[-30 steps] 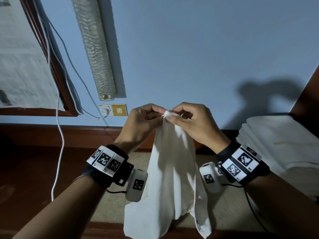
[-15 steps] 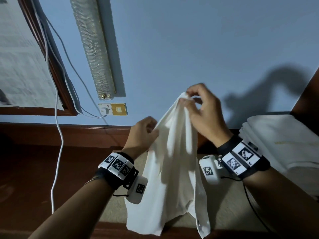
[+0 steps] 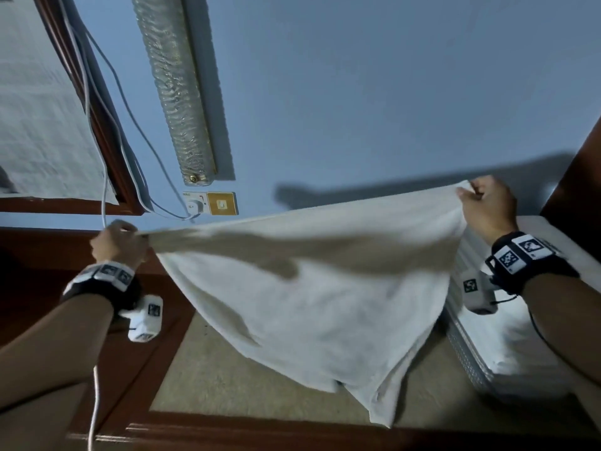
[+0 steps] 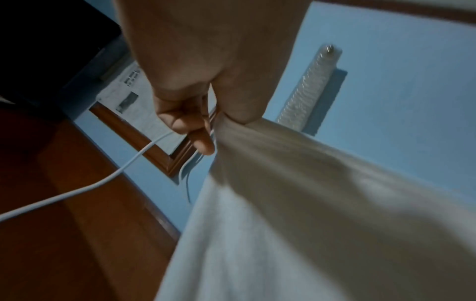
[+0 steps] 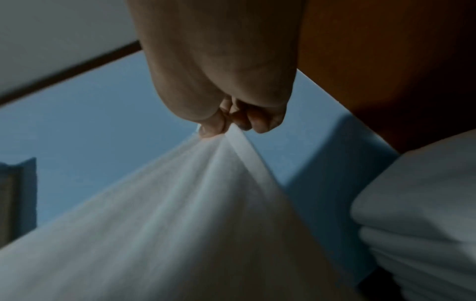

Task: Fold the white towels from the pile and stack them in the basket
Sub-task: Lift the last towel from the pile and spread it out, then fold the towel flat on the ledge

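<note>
Both hands pinch opposite top corners of one white towel [image 3: 325, 288], holding it spread wide in the air. At the left, the left hand [image 3: 118, 244] has its fingers curled around a bunched corner; in the left wrist view the thumb [image 4: 242, 97] presses the cloth against the curled fingers. At the right and a little higher, the right hand [image 3: 487, 206] grips the other corner; the right wrist view shows the hem squeezed between the thumb [image 5: 213, 124] and the fingertips, with folds fanning out below.

Between the hands the towel's top edge runs taut. Its body sags down toward the near side, and its lowest corner hangs close to a beige carpeted surface [image 3: 244, 379] framed in dark red-brown wood. Whether that corner touches the surface cannot be told.

To the right, under the right forearm, sits a pile of white towels [image 3: 527, 353], stacked in layers.

Behind everything is a blue wall [image 3: 357, 92]. Fixed to it are a long textured tube light fitting [image 3: 175, 92], a gold wall switch [image 3: 221, 203] and a white socket [image 3: 195, 205] beside it. White cables [image 3: 104, 177] run from the socket, one trailing down past the left wrist. A wood-framed panel [image 3: 42, 125] fills the far left.
</note>
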Motion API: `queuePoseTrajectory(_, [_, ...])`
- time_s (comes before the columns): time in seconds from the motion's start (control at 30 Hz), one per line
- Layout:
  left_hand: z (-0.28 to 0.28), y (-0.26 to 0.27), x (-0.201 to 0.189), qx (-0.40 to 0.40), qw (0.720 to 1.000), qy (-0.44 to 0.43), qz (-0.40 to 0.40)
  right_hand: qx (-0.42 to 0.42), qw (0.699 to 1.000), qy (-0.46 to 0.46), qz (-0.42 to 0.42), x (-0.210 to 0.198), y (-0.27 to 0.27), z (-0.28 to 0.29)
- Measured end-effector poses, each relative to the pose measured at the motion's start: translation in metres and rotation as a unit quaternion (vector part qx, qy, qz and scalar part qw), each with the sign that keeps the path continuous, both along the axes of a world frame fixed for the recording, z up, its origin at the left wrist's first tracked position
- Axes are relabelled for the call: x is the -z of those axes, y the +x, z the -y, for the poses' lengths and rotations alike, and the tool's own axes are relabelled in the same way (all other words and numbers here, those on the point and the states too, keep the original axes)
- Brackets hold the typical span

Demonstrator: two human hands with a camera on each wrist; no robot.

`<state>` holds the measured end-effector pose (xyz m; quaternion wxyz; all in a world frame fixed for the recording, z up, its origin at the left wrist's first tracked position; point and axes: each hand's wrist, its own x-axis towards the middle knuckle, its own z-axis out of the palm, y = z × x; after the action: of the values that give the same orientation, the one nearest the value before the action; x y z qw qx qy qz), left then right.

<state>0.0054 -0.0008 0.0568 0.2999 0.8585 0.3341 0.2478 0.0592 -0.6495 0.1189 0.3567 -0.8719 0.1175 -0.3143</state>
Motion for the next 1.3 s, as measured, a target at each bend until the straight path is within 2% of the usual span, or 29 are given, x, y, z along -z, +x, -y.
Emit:
queuePoseTrajectory(0.07, [-0.004, 0.015, -0.03, -0.008, 0.998, -0.05, 0.035, 0.001, 1.0, 0.004, -0.016, 0.002, 0.003, 0.001])
queuePoseTrajectory(0.13, [-0.001, 0.026, -0.068, 0.045, 0.989, -0.131, 0.059, 0.001, 1.0, 0.008, -0.026, -0.005, 0.009, 0.001])
queuePoseTrajectory(0.17, [0.002, 0.029, -0.089, 0.08, 0.989, -0.111, 0.061, 0.002, 1.0, 0.002, -0.03, -0.013, 0.012, 0.001])
queuePoseTrajectory(0.2, [0.005, 0.031, -0.111, 0.11, 0.991, -0.071, 0.027, -0.002, 0.999, 0.0, -0.034, -0.022, 0.017, 0.004])
queuePoseTrajectory(0.27, [0.003, 0.036, -0.143, 0.141, 0.99, -0.003, 0.028, -0.016, 0.999, 0.017, -0.032, -0.044, 0.024, 0.008])
queuePoseTrajectory(0.3, [0.002, 0.037, -0.156, 0.165, 0.984, -0.015, 0.071, -0.033, 0.998, 0.049, -0.03, -0.056, 0.028, 0.01])
queuePoseTrajectory(0.33, [-0.001, 0.041, -0.17, 0.195, 0.973, -0.074, 0.1, -0.054, 0.994, 0.097, -0.024, -0.068, 0.031, 0.011])
queuePoseTrajectory(0.37, [-0.002, 0.045, -0.182, 0.229, 0.942, -0.164, 0.183, -0.079, 0.986, 0.146, -0.013, -0.08, 0.034, 0.013])
queuePoseTrajectory(0.43, [0.003, 0.048, -0.204, 0.211, 0.885, -0.298, 0.289, -0.106, 0.972, 0.211, 0.019, -0.102, 0.04, 0.015])
queuePoseTrajectory(0.47, [0.007, 0.046, -0.215, 0.184, 0.873, -0.328, 0.311, -0.114, 0.968, 0.221, 0.034, -0.111, 0.042, 0.016])
queuePoseTrajectory(0.63, [0.008, 0.029, -0.252, 0.193, 0.9, -0.234, 0.313, -0.139, 0.963, 0.214, 0.088, -0.146, 0.039, 0.012])
queuePoseTrajectory(0.73, [-0.013, 0.027, -0.262, 0.151, 0.947, -0.114, 0.258, -0.135, 0.965, 0.202, 0.097, -0.153, 0.034, 0.011])
queuePoseTrajectory(0.8, [-0.016, 0.02, -0.262, 0.135, 0.969, 0.023, 0.203, -0.126, 0.966, 0.204, 0.093, -0.153, 0.032, 0.014])
queuePoseTrajectory(0.87, [-0.011, 0.009, -0.255, 0.137, 0.959, 0.188, 0.165, -0.105, 0.978, 0.161, 0.079, -0.148, 0.03, 0.02])
queuePoseTrajectory(0.9, [-0.007, 0.003, -0.251, 0.153, 0.948, 0.23, 0.156, -0.083, 0.989, 0.105, 0.068, -0.143, 0.029, 0.023])
queuePoseTrajectory(0.93, [-0.002, -0.002, -0.247, 0.17, 0.942, 0.25, 0.144, -0.062, 0.995, 0.056, 0.056, -0.138, 0.028, 0.026])
queuePoseTrajectory(1.0, [0.0, -0.006, -0.236, 0.198, 0.938, 0.264, 0.11, -0.049, 0.998, 0.032, 0.038, -0.127, 0.024, 0.029])
queuePoseTrajectory(1.2, [-0.003, -0.022, -0.209, 0.209, 0.925, 0.288, -0.134, -0.085, 0.993, 0.087, 0.001, -0.093, 0.025, 0.036])
queuePoseTrajectory(1.3, [-0.009, -0.028, -0.189, 0.246, 0.898, 0.282, -0.233, -0.095, 0.99, 0.108, -0.013, -0.07, 0.023, 0.033])
